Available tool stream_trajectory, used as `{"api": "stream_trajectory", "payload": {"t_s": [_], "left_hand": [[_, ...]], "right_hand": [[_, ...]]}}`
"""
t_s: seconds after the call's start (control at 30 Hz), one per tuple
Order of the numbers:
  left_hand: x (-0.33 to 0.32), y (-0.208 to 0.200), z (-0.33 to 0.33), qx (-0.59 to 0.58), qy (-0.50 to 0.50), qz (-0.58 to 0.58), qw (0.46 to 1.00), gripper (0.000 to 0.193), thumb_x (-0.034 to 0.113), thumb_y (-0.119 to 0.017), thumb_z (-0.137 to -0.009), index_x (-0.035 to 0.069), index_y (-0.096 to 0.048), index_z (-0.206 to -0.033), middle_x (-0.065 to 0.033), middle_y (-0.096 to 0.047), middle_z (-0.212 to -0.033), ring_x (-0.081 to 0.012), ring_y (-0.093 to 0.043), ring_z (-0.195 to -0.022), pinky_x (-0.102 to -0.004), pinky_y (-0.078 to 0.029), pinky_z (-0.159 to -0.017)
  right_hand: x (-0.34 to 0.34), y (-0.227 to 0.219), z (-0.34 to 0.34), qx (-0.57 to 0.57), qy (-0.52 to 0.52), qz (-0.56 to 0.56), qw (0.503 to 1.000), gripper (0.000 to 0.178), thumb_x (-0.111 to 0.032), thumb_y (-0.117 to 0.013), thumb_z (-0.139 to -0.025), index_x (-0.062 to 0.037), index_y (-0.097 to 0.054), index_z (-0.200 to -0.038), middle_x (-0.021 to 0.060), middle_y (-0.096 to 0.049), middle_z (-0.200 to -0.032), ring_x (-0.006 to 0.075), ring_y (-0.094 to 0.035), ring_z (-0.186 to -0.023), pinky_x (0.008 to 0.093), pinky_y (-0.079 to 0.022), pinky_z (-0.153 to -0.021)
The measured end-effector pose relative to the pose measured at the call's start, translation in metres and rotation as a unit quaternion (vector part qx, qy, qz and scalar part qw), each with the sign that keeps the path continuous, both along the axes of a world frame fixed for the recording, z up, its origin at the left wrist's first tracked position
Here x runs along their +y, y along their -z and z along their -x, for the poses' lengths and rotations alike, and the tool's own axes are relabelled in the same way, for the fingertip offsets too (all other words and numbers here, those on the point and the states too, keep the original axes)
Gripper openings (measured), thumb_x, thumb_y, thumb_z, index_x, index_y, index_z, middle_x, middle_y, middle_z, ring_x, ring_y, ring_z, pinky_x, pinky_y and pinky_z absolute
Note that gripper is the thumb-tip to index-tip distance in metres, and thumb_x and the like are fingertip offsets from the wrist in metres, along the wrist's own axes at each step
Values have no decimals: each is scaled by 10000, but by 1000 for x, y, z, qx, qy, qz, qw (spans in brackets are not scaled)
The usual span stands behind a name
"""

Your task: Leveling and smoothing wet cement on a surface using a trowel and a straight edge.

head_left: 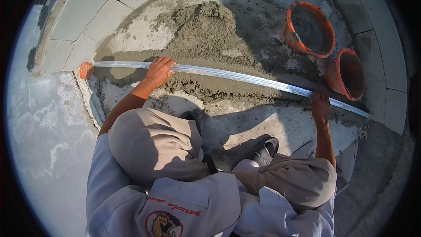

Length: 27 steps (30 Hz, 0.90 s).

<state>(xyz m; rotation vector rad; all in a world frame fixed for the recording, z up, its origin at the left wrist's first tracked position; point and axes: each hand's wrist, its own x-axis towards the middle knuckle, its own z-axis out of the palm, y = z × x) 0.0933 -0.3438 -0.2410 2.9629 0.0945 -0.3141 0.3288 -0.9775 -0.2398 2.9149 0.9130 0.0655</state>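
Biggest thing down there is the wide patch of wet grey mortar, rough and lumpy, heaped highest just beyond the middle of the long straightedge. Pale grey paving slabs curve around the far side of the mortar.

And across it all lies the long, thin silver metal straightedge, bright and glinting in the sun, flat on the mortar's near edge. Its long axis runs side to side in front of the person, one end pointing left toward a small orange cap, the other pointing right and slightly nearer, ending past the right hand at a bare slab. It looks bowed, but that is the lens bending it.

Beyond the straightedge's right portion sit two round orange buckets: the larger orange bucket, with grey mortar inside, is farther off, and the smaller orange bucket is just beside the bar, nearly touching it.

The left hand is on the straightedge left of its middle, fingers curled over the top, pressing it down. The right hand is near the right end, fingers hooked on the bar's near side, gripping it.

Near side of the straightedge, a black shoe is planted on bare concrete.
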Motion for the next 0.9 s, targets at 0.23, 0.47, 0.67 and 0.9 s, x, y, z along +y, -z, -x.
{"api": "stream_trajectory", "payload": {"t_s": [0.23,0.47,0.67,0.9], "left_hand": [[4,-3,-14,5,-1,5,1000,357,115,-756,-848,79,-646,-1186,-116,-621,-1183,-332,-576,-1187,-465,-463,-1020],[3,-6,-29,16,-14,6,1000,357,102,-754,-851,76,-647,-1191,-111,-622,-1191,-333,-577,-1185,-469,-481,-1012],[3,-2,-49,4,-39,1,999,362,86,-760,-845,66,-645,-1186,-107,-624,-1172,-343,-582,-1152,-460,-492,-996],[6,-4,-66,-21,-12,12,1000,362,9,-750,-796,25,-639,-1140,-156,-623,-1119,-383,-585,-1102,-479,-485,-942]], "right_hand": [[3,7,-13,13,34,-2,999,430,-129,-746,-852,-95,-578,-1246,128,-598,-1183,363,-576,-1171,477,-542,-943],[0,10,-20,33,49,14,998,441,-102,-726,-865,-95,-563,-1275,143,-592,-1215,387,-555,-1193,484,-526,-955],[-4,14,-34,-2,36,21,999,365,-110,-701,-876,-113,-565,-1215,114,-606,-1152,352,-600,-1142,468,-566,-905],[2,21,-35,-16,73,7,997,315,-137,-629,-895,-124,-586,-1207,112,-599,-1154,348,-580,-1184,481,-580,-876]]}}
